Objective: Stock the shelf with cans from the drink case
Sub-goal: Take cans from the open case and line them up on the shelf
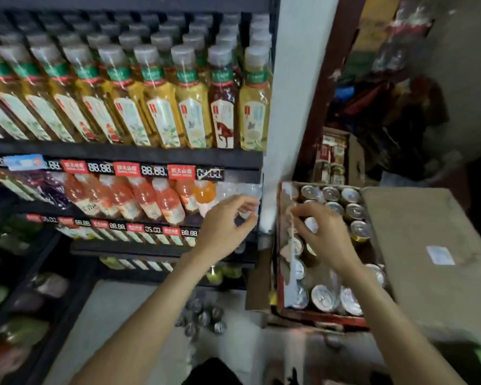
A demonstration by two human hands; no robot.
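The right hand (324, 232), fingers curled narrow, reaches into the drink case (286, 309) for a can (360, 227); the left hand (225, 223), half-open and apparently empty, hovers at the shelf (161, 250), where the lifted can must go.

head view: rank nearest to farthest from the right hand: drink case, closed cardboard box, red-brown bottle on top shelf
From the right hand:
1. Drink case, directly under it; the hand is over the cans.
2. Closed cardboard box, just to the right of the case.
3. Red-brown bottle, up on the top shelf, far left and above.
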